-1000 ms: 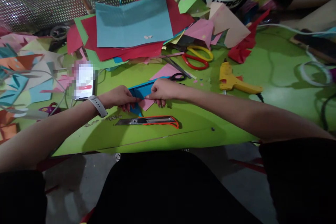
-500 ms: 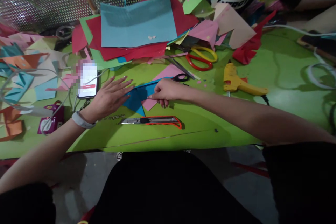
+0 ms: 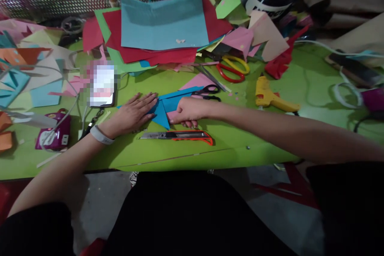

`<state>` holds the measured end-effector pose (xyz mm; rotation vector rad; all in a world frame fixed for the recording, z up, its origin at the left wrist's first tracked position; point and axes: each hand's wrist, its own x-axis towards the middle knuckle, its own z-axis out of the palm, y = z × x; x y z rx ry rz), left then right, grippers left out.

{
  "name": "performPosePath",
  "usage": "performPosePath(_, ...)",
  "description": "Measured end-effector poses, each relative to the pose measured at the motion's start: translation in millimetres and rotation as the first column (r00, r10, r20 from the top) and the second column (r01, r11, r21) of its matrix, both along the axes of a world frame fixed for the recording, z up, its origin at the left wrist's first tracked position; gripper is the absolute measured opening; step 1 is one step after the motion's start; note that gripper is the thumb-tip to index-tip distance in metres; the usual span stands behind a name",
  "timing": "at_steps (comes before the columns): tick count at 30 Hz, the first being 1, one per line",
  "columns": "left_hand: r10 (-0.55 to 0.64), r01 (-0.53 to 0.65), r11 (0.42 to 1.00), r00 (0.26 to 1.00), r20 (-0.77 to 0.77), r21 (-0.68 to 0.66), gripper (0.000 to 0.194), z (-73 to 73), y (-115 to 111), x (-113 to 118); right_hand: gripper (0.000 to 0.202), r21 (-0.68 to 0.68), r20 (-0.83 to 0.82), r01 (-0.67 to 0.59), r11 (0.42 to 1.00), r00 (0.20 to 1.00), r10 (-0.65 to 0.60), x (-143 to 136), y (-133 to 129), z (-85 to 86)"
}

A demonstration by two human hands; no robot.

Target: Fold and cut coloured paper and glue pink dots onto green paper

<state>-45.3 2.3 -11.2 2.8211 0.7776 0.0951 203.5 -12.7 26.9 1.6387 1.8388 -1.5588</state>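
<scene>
A folded blue paper (image 3: 172, 100) lies on the green table (image 3: 168, 158), with pink paper (image 3: 198, 81) partly under it. My left hand (image 3: 136, 113) rests flat on the left end of the blue paper, fingers stretched out. Over its right part my right hand (image 3: 190, 111) is closed, knuckles up; whether anything is between its fingers is hidden. Black-handled scissors (image 3: 211, 89) touch the blue paper's right end. Just below my hands lies an orange and grey box cutter (image 3: 177, 136).
A lit phone (image 3: 103, 88) and a purple device (image 3: 54, 130) are at the left. Stacked coloured sheets (image 3: 163, 22) fill the back. Red and yellow scissors (image 3: 232, 70), a yellow glue gun (image 3: 273, 96) and a white cable (image 3: 324, 45) lie at the right.
My left hand has settled flat onto the blue paper. The blue paper now lies lower and flatter, and my right hand has moved slightly down and right. The camera view has shifted a little.
</scene>
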Motion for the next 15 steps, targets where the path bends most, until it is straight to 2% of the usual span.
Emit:
performPosePath(4, -0.004, 0.004, 1.0, 1.0, 0.012, 0.002, 0.056, -3.8, 0.1, -1.2, 0.038, 0.06, 0.025, 0.002, 0.998, 1.0, -0.003, -5.1, -3.9, 0.2)
performPosePath(7, -0.006, 0.005, 1.0, 1.0, 0.013, 0.015, 0.056, -5.2, -0.3, -1.8, 0.031, 0.258, 0.042, -0.005, 0.966, 0.999, -0.006, -4.7, -10.6, -1.1)
performPosePath(10, -0.001, 0.0, 1.0, 1.0, 0.017, 0.025, 0.058, -6.2, -0.7, -2.2, 0.021, 0.526, 0.104, -0.07, 0.848, 0.994, 0.018, -4.2, -19.2, -5.0)
performPosePath(12, 0.0, -0.001, 1.0, 1.0, 0.019, 0.027, 0.058, -7.2, -0.8, -2.6, 0.019, 0.625, 0.13, -0.097, 0.775, 0.991, 0.019, -4.1, -25.0, -9.4)
performPosePath(15, 0.003, -0.004, 1.0, 1.0, 0.03, 0.025, 0.058, -9.4, -0.5, -2.9, 0.03, 0.717, 0.073, -0.09, 0.691, 0.996, 0.055, -3.7, -32.0, -17.8)
